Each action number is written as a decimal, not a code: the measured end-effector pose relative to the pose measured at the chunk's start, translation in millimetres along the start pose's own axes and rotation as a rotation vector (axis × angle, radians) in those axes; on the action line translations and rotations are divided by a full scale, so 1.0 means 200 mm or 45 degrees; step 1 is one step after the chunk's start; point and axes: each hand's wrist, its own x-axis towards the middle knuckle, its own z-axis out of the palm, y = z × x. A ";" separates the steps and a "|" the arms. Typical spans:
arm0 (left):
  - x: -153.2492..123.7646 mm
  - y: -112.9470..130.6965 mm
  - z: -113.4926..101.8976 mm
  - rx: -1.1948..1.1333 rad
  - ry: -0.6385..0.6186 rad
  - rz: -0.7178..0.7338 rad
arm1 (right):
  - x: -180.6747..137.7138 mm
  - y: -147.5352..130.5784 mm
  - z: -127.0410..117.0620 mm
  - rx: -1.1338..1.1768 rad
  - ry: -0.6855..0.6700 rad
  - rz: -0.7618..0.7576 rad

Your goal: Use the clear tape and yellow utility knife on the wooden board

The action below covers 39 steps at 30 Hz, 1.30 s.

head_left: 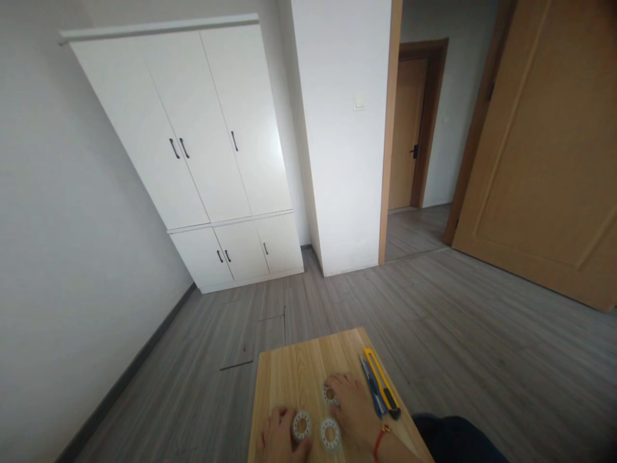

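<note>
Three white rings with brown cores, like rolls of tape, lie flat on the small wooden table [299,366], about midway between its left and right edges and toward the near edge. The left hand [278,440] lies flat and loose, fingertips against the left ring [302,425]. The right hand [355,411] rests open, its fingers over the far ring [330,393] and hiding most of it, its palm just beside the near ring [330,434]. The frame's bottom cuts off the left wrist and the table's near edge. Along the right edge lie a yellow utility knife [380,379] and, just beside it, a slim blue tool [372,384].
</note>
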 end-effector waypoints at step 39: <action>0.19 0.30 0.01 -0.260 0.209 0.226 | 0.14 0.05 0.02 0.463 0.164 0.075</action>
